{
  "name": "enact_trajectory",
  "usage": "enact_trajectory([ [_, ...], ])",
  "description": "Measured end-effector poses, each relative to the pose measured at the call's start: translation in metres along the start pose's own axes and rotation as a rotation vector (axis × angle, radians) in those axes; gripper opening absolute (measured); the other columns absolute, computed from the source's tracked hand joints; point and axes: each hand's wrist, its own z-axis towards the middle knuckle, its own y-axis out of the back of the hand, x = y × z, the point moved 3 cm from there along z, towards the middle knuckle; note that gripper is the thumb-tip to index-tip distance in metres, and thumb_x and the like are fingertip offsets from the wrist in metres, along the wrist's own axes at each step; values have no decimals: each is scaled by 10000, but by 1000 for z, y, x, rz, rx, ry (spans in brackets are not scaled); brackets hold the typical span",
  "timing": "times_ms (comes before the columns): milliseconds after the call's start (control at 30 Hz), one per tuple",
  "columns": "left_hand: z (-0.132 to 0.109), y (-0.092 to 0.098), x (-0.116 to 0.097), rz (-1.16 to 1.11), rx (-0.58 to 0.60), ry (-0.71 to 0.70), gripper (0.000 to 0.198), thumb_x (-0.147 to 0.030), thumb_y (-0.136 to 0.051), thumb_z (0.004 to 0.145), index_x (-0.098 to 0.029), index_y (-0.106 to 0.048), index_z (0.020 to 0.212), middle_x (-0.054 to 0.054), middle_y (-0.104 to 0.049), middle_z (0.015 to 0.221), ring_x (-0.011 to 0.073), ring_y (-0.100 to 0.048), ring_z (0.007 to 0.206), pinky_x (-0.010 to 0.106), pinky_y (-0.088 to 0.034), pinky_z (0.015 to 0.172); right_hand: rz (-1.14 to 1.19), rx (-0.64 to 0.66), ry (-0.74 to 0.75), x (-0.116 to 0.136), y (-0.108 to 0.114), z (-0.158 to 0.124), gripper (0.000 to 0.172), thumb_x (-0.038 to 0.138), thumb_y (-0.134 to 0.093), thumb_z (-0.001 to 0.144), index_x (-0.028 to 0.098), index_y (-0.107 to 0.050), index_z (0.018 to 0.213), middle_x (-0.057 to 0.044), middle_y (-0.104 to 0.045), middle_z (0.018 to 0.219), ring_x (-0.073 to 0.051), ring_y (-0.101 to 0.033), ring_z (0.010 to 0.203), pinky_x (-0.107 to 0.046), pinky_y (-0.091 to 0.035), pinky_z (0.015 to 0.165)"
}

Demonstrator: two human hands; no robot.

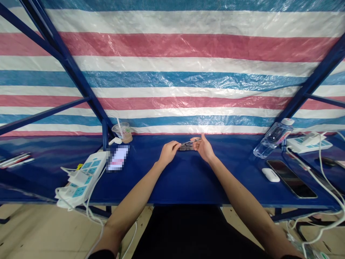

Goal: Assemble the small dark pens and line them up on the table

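On the blue tabletop, in the head view, several slim dark pens lie side by side, close together near the far edge. Just above them, one pen is held slanting, its right end higher. My left hand pinches its left end between thumb and fingers. The fingers of my right hand are closed around its other end, and the palm is turned inward. My fingers cover the ends of the lying pens, and their finer details are too small to make out.
At left are a power strip with plugs and cables, a blurred phone and a plastic cup with a straw. At right stand a water bottle, an earphone case, a dark phone and another power strip. Blue frame bars slope on both sides.
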Motion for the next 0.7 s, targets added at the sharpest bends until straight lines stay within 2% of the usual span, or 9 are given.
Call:
enact_trajectory([
  [67, 1, 0, 5, -5, -33, 21, 255, -402, -591, 1021, -210, -742, 947, 38, -742, 912, 193, -674, 831, 297, -486, 783, -139, -79, 77, -3, 9, 4, 612, 803, -593, 871, 211, -745, 897, -24, -622, 669, -162, -510, 541, -318, -428, 560],
  [133, 2, -1, 10, -27, -56, 45, 207, -396, -656, 983, -213, -749, 958, 35, -745, 924, 188, -680, 815, 295, -501, 777, -329, -117, 180, -3, 18, 8, 465, 670, -758, 799, 214, -755, 890, -32, -689, 720, -188, -582, 611, -327, -462, 617],
  [200, 4, -1, 14, -48, -64, 57, 164, -365, -694, 956, -213, -754, 969, 35, -752, 943, 185, -688, 810, 294, -513, 773, -559, -105, 288, -3, 25, 10, 304, 527, -755, 834, 230, -768, 899, -50, -767, 875, -226, -660, 759, -359, -507, 738],
  [300, 7, -2, 19, -72, -59, 61, 117, -294, -694, 947, -211, -758, 1001, 44, -776, 1006, 193, -714, 862, 308, -544, 826, -899, -78, 412, -3, 31, 12, 118, 313, -684, 895, 253, -779, 933, -61, -795, 982, -259, -664, 912, -401, -502, 864],
  [433, 9, -4, 20, -105, -32, 61, 130, -253, -646, 970, -210, -750, 1033, 56, -790, 1064, 212, -737, 964, 349, -569, 940, -1136, -104, 475, -7, 34, 15, 162, 177, -634, 918, 253, -766, 972, -70, -789, 1015, -286, -626, 1007, -427, -452, 918],
  [600, 8, -7, 19, -68, -12, 7, 211, -262, -607, 992, -218, -719, 1166, 76, -727, 1184, 222, -688, 1070, 344, -578, 915, -1213, -208, 520, -13, 35, 20, 207, 170, -567, 969, 237, -758, 1011, -96, -756, 1103, -297, -585, 1067, -410, -399, 866],
  [700, 6, -8, 18, 28, -4, -32, 167, -291, -672, 971, -233, -737, 1113, 83, -651, 1251, 248, -617, 1174, 391, -544, 1008, -1232, -256, 512, -16, 38, 22, 231, 184, -544, 992, 240, -768, 996, -105, -736, 1109, -298, -566, 1059, -402, -380, 838],
])
